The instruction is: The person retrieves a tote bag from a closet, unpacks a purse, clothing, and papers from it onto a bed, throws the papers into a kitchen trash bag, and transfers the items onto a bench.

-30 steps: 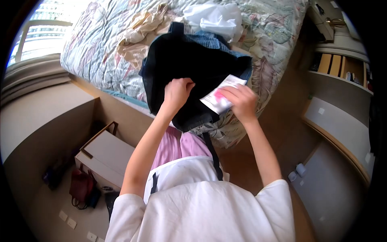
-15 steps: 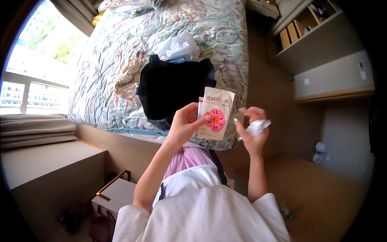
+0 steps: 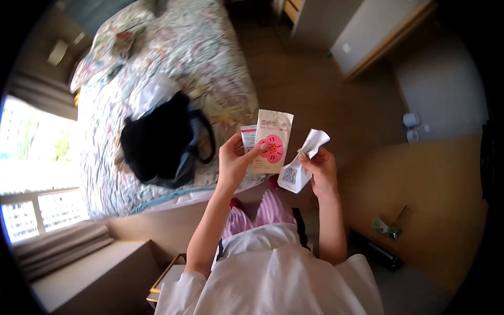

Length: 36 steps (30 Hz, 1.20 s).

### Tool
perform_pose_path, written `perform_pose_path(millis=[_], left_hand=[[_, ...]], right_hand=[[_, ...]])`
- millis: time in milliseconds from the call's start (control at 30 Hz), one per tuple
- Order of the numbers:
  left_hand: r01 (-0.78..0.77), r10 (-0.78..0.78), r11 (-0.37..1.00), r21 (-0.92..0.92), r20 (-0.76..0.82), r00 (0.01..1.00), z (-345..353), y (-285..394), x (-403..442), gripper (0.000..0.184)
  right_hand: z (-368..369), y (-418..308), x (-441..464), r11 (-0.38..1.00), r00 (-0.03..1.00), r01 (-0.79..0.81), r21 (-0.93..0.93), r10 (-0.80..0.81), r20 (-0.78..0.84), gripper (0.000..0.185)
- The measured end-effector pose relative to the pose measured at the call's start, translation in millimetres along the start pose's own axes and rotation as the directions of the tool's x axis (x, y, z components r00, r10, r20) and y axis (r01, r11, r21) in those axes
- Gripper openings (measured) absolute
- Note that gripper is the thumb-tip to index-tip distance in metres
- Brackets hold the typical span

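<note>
A dark tote bag (image 3: pixel 155 142) sits open on the floral bedspread (image 3: pixel 205 47), just beside a white plastic bag (image 3: pixel 156 90). The left hand's (image 3: pixel 234 161) fingers clamp a wet-wipes packet (image 3: pixel 275 126), a smaller white-and-pink packet (image 3: pixel 249 137) partly behind it; nearby, a creased QR-code wrapper (image 3: pixel 314 140) is pinched in the right hand's (image 3: pixel 322 170) fingers.

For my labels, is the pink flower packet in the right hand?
No, the left hand holds that packet, its thumb on the pink flower.
</note>
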<state>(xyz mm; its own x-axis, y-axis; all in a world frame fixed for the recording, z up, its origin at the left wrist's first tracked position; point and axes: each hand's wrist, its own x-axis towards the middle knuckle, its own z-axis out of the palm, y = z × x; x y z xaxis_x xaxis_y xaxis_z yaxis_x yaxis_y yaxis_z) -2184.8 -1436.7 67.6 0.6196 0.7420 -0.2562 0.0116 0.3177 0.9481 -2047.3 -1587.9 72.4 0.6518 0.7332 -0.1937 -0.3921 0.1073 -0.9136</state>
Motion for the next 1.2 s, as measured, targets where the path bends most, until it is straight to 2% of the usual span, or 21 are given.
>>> perform_pose_path(millis=[67, 133, 267, 333, 433, 467, 533, 567, 600, 667, 700, 800, 867, 933, 967, 1000, 1067, 1100, 1133, 1167, 1200], left_hand=[[0.017, -0.021, 0.998, 0.054, 0.068, 0.997, 43.9, -6.8, 25.6, 0.034], [0.032, -0.037, 0.999, 0.037, 0.141, 0.989, 95.0, -13.1, 56.2, 0.033], [0.041, -0.020, 0.997, -0.071, 0.275, 0.961, 221.0, -15.6, 111.5, 0.029], [0.039, -0.027, 0.999, -0.033, 0.305, 0.952, 278.0, -12.7, 135.9, 0.030], [0.046, -0.035, 0.999, -0.021, 0.360, 0.932, 356.9, -7.3, 171.4, 0.032], [0.036, -0.031, 0.999, -0.006, 0.381, 0.924, 377.4, -6.0, 183.1, 0.032], [0.021, -0.056, 0.996, 0.084, 0.442, 0.895, 423.5, -0.9, 210.4, 0.033], [-0.007, -0.046, 0.994, 0.110, 0.463, 0.885, 444.5, -2.7, 227.0, 0.033], [-0.007, -0.056, 0.992, 0.126, 0.492, 0.869, 469.2, -2.5, 243.5, 0.033], [0.029, -0.081, 0.994, 0.101, 0.557, 0.827, 517.0, -3.5, 277.9, 0.032], [0.016, -0.080, 0.994, 0.111, 0.599, 0.797, 531.4, -13.9, 294.9, 0.032], [-0.003, -0.083, 0.993, 0.122, 0.693, 0.716, 600.9, -19.6, 343.7, 0.029], [-0.071, -0.085, 0.981, 0.181, 0.726, 0.682, 646.1, -23.5, 370.0, 0.028], [-0.067, -0.113, 0.975, 0.211, 0.734, 0.670, 687.0, -20.7, 387.8, 0.029], [-0.084, -0.111, 0.971, 0.222, 0.736, 0.668, 709.8, -18.7, 398.2, 0.030], [-0.097, -0.112, 0.967, 0.235, 0.738, 0.665, 734.8, -18.8, 409.9, 0.031], [-0.063, -0.139, 0.973, 0.224, 0.777, 0.614, 777.8, -30.2, 432.8, 0.032], [-0.013, -0.185, 0.972, 0.236, 0.796, 0.576, 802.3, -35.8, 442.5, 0.032], [0.036, -0.229, 0.968, 0.249, 0.812, 0.537, 825.6, -40.5, 452.0, 0.033], [-0.016, -0.147, 0.984, 0.175, 0.868, 0.474, 815.2, -55.9, 462.7, 0.032], [-0.025, -0.142, 0.985, 0.173, 0.876, 0.460, 820.9, -64.7, 466.5, 0.032]], right_hand=[[-41.4, -15.8, 17.8, 0.982, 0.994, -0.041, -0.184, 0.022, -0.104, 0.029], [-71.9, -37.4, 38.5, 0.975, 0.984, 0.017, -0.220, -0.056, -0.170, 0.037], [-168.6, -82.8, 87.5, 0.966, 0.967, 0.064, -0.249, -0.121, -0.224, 0.020], [-209.2, -116.0, 106.5, 0.957, 0.946, 0.130, -0.258, -0.198, -0.255, 0.010], [-294.6, -153.4, 134.1, 0.948, 0.913, 0.164, -0.273, -0.250, -0.322, 0.021], [-311.3, -160.3, 143.3, 0.937, 0.862, 0.289, -0.196, -0.344, -0.374, 0.030], [-338.8, -177.3, 163.1, 0.901, 0.733, 0.418, -0.115, -0.410, -0.543, 0.040], [-358.7, -186.9, 170.0, 0.932, 0.726, 0.349, -0.099, -0.335, -0.601, 0.045], [-374.0, -197.4, 181.4, 0.904, 0.699, 0.417, -0.090, -0.382, -0.604, 0.045], [-393.9, -219.1, 203.5, 0.899, 0.610, 0.297, -0.323, -0.439, -0.660, 0.043], [-402.9, -210.5, 213.9, 0.875, 0.562, 0.344, -0.341, -0.483, -0.671, 0.045], [-445.1, -225.8, 249.7, 0.845, 0.445, 0.333, -0.418, -0.532, -0.721, 0.043], [-475.7, -236.0, 270.9, 0.847, 0.378, 0.314, -0.429, -0.526, -0.762, 0.043], [-504.9, -243.3, 288.5, 0.794, 0.219, 0.409, -0.451, -0.565, -0.796, 0.047], [-514.1, -253.3, 296.7, 0.755, 0.184, 0.493, -0.433, -0.577, -0.795, 0.049], [-530.5, -263.4, 303.8, 0.751, 0.156, 0.493, -0.438, -0.572, -0.805, 0.049], [-565.2, -278.3, 316.7, 0.848, 0.274, 0.426, -0.316, -0.453, -0.848, 0.058], [-588.2, -283.6, 329.1, 0.834, 0.304, 0.499, -0.235, -0.422, -0.854, 0.049], [-613.5, -285.7, 344.7, 0.831, 0.284, 0.502, -0.241, -0.422, -0.861, 0.049], [-616.2, -255.1, 362.3, 0.767, 0.193, 0.516, -0.381, -0.537, -0.821, 0.040], [-627.7, -246.8, 371.6, 0.742, 0.145, 0.469, -0.479, -0.600, -0.787, 0.031]])
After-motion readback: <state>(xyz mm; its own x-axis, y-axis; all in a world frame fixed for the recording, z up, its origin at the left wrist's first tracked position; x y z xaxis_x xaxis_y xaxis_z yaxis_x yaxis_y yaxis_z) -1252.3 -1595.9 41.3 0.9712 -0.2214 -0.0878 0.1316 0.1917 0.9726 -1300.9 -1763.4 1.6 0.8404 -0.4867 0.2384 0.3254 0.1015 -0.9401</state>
